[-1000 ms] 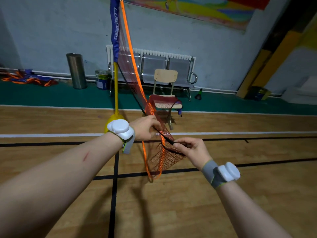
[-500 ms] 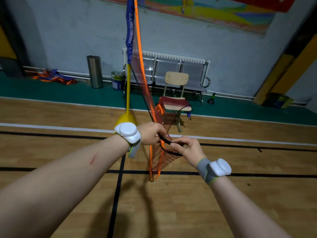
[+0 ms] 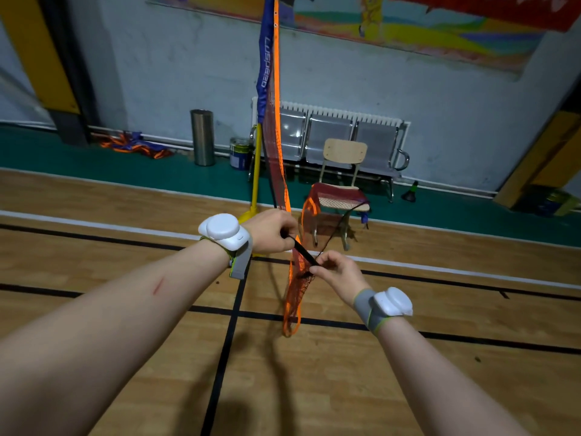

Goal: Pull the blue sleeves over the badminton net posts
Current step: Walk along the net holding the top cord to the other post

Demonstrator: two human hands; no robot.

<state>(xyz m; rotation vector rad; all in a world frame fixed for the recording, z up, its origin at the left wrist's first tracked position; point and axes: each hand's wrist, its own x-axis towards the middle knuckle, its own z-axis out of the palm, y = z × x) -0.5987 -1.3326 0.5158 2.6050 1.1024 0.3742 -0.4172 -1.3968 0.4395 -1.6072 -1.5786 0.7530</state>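
Two hands hold one black strap of the net

Both hands work in front of the net post. The grip of the left hand (image 3: 273,231) is closed round the upper end of a black strap (image 3: 302,249). The grip of the right hand (image 3: 339,272) pinches the lower end between thumb and fingers, together with some mesh of the net (image 3: 294,294). This net is dark red with orange edging, and it hangs in a loop below the hands, above the wooden floor (image 3: 314,388).

The blue sleeve (image 3: 263,67) covers the upper part of the yellow post (image 3: 256,171), and its top runs out of the view. Under its lower end the post is bare. White letters run along the sleeve and seem to read "LUSPEED". A red banner (image 3: 503,7) on the wall has white writing, but it is cut off and I cannot read it.

Behind the net stand a wooden chair (image 3: 345,152) with more net over its seat, a row of metal seats (image 3: 374,138), a metal bin (image 3: 202,136) and a paint can (image 3: 239,152).

Compared with half a second ago, both hands keep their hold on the strap. The view has lifted, so more of the sleeve and of the wall shows. The left wrist now hides most of the yellow base (image 3: 246,216).
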